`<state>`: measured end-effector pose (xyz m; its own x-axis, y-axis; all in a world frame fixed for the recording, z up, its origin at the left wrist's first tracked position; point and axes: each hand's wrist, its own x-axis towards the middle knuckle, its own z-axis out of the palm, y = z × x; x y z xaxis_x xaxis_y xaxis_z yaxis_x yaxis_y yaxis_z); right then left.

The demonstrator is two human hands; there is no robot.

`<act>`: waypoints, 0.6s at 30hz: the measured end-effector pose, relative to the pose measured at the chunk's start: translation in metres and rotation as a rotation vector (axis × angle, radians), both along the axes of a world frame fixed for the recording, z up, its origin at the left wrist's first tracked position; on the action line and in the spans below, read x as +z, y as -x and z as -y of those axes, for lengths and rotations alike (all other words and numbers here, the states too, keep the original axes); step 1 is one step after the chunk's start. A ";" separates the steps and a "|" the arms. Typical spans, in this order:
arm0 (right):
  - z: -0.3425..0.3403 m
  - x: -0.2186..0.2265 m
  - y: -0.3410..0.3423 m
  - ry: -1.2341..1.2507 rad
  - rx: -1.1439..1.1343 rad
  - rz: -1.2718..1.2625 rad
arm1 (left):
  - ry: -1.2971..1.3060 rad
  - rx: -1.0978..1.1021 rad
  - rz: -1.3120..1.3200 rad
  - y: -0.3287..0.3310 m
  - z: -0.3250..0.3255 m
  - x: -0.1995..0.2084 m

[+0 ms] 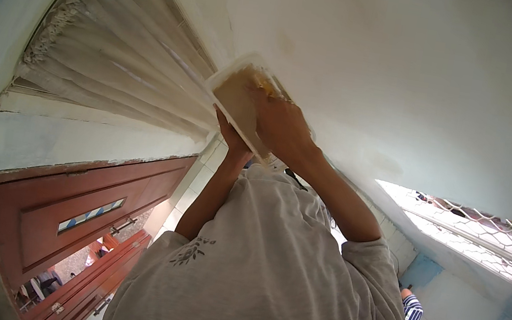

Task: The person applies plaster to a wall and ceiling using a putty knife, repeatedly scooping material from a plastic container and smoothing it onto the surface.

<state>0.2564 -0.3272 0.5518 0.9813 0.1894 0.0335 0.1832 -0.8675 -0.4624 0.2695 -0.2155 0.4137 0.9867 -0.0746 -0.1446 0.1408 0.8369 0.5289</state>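
Note:
In front of my chest is a rectangular board (231, 98), smeared with beige paste and edged in a paler crust. My left hand (231, 132) grips its near-left edge, with most of the fingers hidden beneath. Over the board's right half lies my right hand (283, 124), its fingers curled closed. A small yellow-orange bit of a tool (267, 87) shows at those fingers; the rest of the tool is hidden, so its kind is not clear.
A gathered curtain (125, 52) covers a window at left. Below it is a reddish wooden door (80, 212), partly open. A grated window opening (459, 229) is at right, and a person in a black cap (413, 316) is at lower right. Pale wall (415, 85) spans the top.

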 end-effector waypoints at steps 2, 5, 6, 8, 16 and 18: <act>0.002 0.007 0.003 -0.021 0.019 -0.029 | 0.033 -0.032 -0.051 0.006 0.003 0.012; 0.014 0.011 0.006 -0.019 0.049 0.038 | 0.142 -0.086 -0.036 0.003 0.002 0.005; 0.023 0.013 0.008 -0.010 0.062 0.079 | 0.205 -0.098 -0.045 -0.001 0.003 0.002; 0.039 0.032 0.017 -0.342 -0.114 -0.008 | 0.262 -0.156 -0.047 -0.003 0.004 0.002; 0.076 0.037 0.046 -1.437 -0.547 -0.118 | 0.383 -0.497 -0.038 0.001 0.018 0.030; 0.081 0.034 0.049 -1.715 -0.548 -0.095 | 0.193 -0.463 -0.123 -0.002 0.023 0.014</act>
